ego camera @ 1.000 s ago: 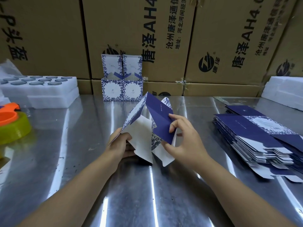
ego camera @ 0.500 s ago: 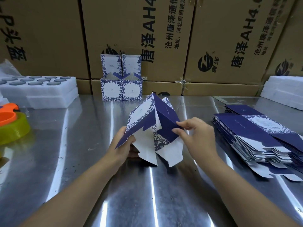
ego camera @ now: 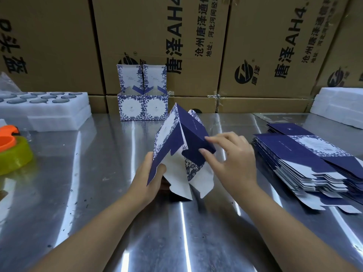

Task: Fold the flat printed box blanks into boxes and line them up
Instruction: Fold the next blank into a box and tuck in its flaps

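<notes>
The brown cartons (ego camera: 157,36) behind the table carry large black print: "唐泽 AH4", cut off by the upper edge. Beside it are smaller lines, "沧州唐泽通信" and "地址:河北河间经济", both also cut. A round black logo with "唐泽" stands at the lower part of each carton. The printing on the blue-and-white items is too small to read.

The box blank (ego camera: 188,138) is held above the middle of the steel table (ego camera: 98,193), half opened, with its navy panels up and its white flaps hanging down toward the table. The left hand (ego camera: 147,179) grips the blank at its lower left edge. The thumb lies on the white inner side and the other fingers are hidden behind the navy panel. The right hand (ego camera: 233,160) pinches the right navy panel between index finger (ego camera: 211,139) and thumb (ego camera: 205,154) – the remaining fingers are loosely spread and touch nothing.

Two folded boxes (ego camera: 142,107) stand side by side, touching, against the cartons at the far edge, with their lids upright. A stack of flat blanks (ego camera: 306,160) lies to the right of the right hand, near it but apart. A white foam tray (ego camera: 45,107) with round hollows lies far left. In front of it is a yellow-green tape roll (ego camera: 15,160) with an orange part.
</notes>
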